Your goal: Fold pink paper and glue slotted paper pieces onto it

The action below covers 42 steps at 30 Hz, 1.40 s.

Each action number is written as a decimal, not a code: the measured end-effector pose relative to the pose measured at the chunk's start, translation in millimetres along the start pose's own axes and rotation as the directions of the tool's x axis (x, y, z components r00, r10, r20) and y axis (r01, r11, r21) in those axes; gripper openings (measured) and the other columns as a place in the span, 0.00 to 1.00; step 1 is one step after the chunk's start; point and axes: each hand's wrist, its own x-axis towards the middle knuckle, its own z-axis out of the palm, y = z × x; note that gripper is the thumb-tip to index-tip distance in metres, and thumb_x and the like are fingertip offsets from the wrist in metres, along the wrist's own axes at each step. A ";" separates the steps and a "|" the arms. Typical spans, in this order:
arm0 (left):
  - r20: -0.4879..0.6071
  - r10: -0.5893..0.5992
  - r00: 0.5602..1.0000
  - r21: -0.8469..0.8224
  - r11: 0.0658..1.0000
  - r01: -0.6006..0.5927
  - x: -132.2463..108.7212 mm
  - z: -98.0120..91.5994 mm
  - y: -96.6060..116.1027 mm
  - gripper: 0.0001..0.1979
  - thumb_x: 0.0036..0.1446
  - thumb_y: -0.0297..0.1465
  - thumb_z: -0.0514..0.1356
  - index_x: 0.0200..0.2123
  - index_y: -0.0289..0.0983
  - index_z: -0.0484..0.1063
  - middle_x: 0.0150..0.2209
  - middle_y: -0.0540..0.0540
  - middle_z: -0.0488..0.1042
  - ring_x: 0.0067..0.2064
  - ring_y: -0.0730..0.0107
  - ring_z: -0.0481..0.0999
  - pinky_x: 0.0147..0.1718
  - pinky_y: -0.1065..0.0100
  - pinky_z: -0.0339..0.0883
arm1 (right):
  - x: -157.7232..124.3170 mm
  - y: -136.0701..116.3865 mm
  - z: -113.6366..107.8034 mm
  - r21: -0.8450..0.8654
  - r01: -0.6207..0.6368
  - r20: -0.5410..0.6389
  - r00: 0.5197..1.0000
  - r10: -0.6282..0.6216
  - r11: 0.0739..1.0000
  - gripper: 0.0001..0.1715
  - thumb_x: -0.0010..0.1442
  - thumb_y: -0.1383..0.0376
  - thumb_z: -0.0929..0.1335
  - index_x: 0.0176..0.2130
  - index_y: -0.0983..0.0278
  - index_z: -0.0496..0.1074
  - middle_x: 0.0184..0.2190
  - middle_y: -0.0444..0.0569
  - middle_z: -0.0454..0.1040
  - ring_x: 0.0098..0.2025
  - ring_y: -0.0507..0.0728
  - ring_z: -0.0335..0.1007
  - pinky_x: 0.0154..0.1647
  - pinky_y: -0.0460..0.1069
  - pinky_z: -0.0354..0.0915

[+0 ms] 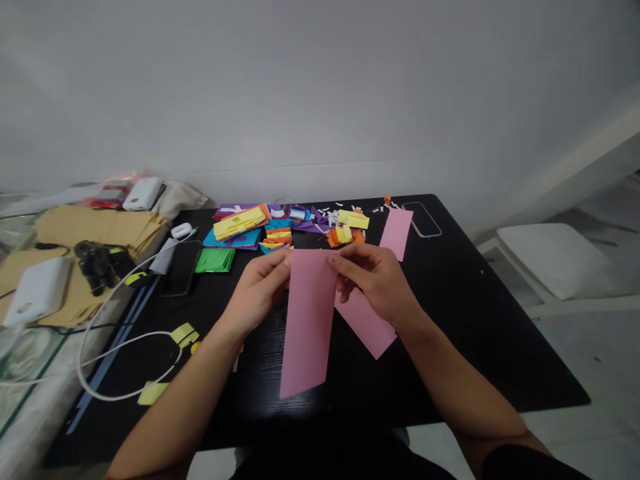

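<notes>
A long strip of pink paper [309, 320] hangs over the black table between my hands. My left hand [263, 287] pinches its upper left corner. At the upper right corner, my right hand [375, 277] grips it with thumb and fingers, the thumb lying on the near face. Under my right hand a second pink paper strip [369, 323] rests on the table, partly covered by the hand and the held strip. Farther back on the right lies another pink strip [397, 233].
Folded coloured papers [243, 222], a green stack [215, 260] and paper scraps [345, 233] line the back of the black table [465, 320]. A phone [181, 268] and a white cable [83, 360] lie left. A phone-shaped object [423, 221] sits back right, near a white stool [545, 260].
</notes>
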 end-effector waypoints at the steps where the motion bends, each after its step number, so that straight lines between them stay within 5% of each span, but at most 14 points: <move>1: 0.007 0.009 1.000 0.032 0.999 -0.009 -0.6 0.4 -0.3 0.23 0.63 0.53 0.68 0.42 0.37 0.83 0.36 0.43 0.83 0.37 0.61 0.81 0.34 0.66 0.74 | -0.1 0.6 1.2 0.003 0.005 -0.018 1.000 -0.005 1.000 0.21 0.55 0.49 0.82 0.34 0.62 0.80 0.21 0.40 0.76 0.20 0.51 0.73 0.20 0.46 0.75; 9: 0.092 0.075 0.993 0.141 0.986 -0.088 -4.5 16.8 5.7 0.25 0.63 0.54 0.68 0.46 0.36 0.79 0.37 0.45 0.80 0.36 0.66 0.77 0.34 0.70 0.70 | -5.6 5.9 13.9 -0.001 0.048 -0.114 0.992 -0.048 0.999 0.24 0.53 0.49 0.83 0.35 0.64 0.79 0.23 0.43 0.79 0.21 0.54 0.78 0.23 0.49 0.80; 17: -0.009 0.076 0.997 0.207 0.976 -0.072 -7.2 21.9 -1.9 0.23 0.65 0.52 0.67 0.35 0.37 0.73 0.27 0.52 0.68 0.26 0.75 0.62 0.24 0.72 0.55 | -12.9 3.7 19.9 0.050 0.032 -0.062 0.998 -0.029 0.998 0.19 0.51 0.57 0.84 0.37 0.63 0.81 0.28 0.43 0.81 0.25 0.54 0.81 0.25 0.49 0.82; 28: -0.003 0.128 0.992 0.216 0.968 -0.124 -10.7 20.8 6.2 0.19 0.68 0.48 0.66 0.36 0.38 0.74 0.25 0.52 0.73 0.23 0.75 0.66 0.21 0.73 0.56 | -17.3 -1.8 12.1 0.096 0.074 0.024 0.997 -0.076 0.993 0.16 0.60 0.56 0.80 0.41 0.65 0.83 0.28 0.46 0.82 0.29 0.56 0.84 0.26 0.47 0.83; 35: 0.011 0.128 0.992 0.224 0.966 -0.127 -11.2 18.7 4.6 0.15 0.68 0.43 0.67 0.36 0.38 0.74 0.26 0.51 0.76 0.24 0.74 0.71 0.23 0.73 0.60 | -16.2 -3.0 14.9 0.083 0.086 0.000 0.996 -0.086 0.993 0.16 0.56 0.56 0.83 0.37 0.65 0.84 0.29 0.47 0.83 0.26 0.53 0.82 0.25 0.45 0.81; 42: 0.002 0.185 0.983 0.222 0.958 -0.181 -10.2 18.3 10.8 0.13 0.66 0.39 0.70 0.34 0.37 0.77 0.24 0.53 0.73 0.23 0.78 0.65 0.22 0.75 0.54 | -17.3 -1.4 16.5 0.062 0.066 -0.008 0.998 -0.065 0.996 0.14 0.57 0.57 0.82 0.38 0.64 0.85 0.27 0.46 0.83 0.26 0.54 0.82 0.26 0.47 0.81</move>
